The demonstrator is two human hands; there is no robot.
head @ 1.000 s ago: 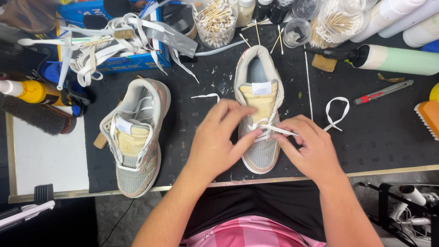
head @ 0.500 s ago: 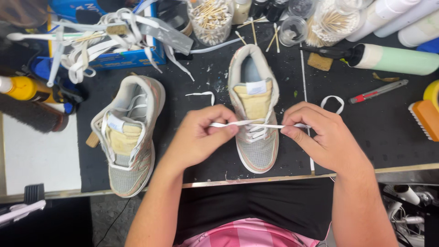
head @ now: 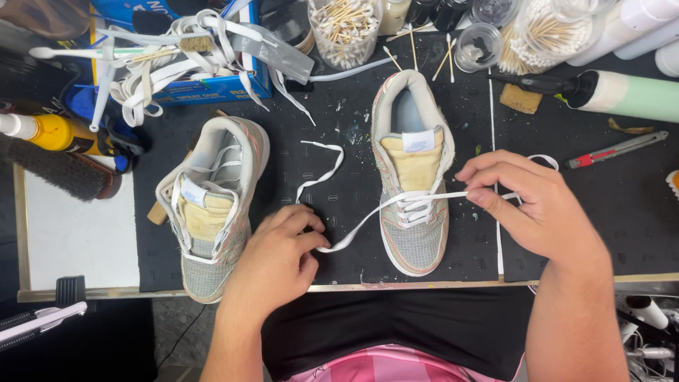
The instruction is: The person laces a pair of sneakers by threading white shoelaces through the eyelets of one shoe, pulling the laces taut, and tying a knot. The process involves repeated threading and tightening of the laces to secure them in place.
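Head view looks straight down on my two hands and a flat white lace (head: 382, 206) strung across the right shoe (head: 414, 180). My left hand (head: 272, 265) pinches the lace's near end between thumb and fingers, just off the shoe's left side over the bench (head: 339, 177). My right hand (head: 534, 209) grasps the other run of lace beside the shoe's right edge. So both sets of fingers are closed on lace, and it runs taut through the lowest eyelets.

As I judge it, the risk is uneven pull: if one hand draws harder, the lace could slide through and leave one end short, or twist flat-side over in an eyelet. The slick woven tape could also slip from my left pinch, since little of it shows past my fingers.

Grey mesh covers the shoe's toe, with a yellowed padded tongue and pale sole rim. A second shoe (head: 212, 205) sits apart to the left, loosely laced. Black matting looks grippy and scuffed.
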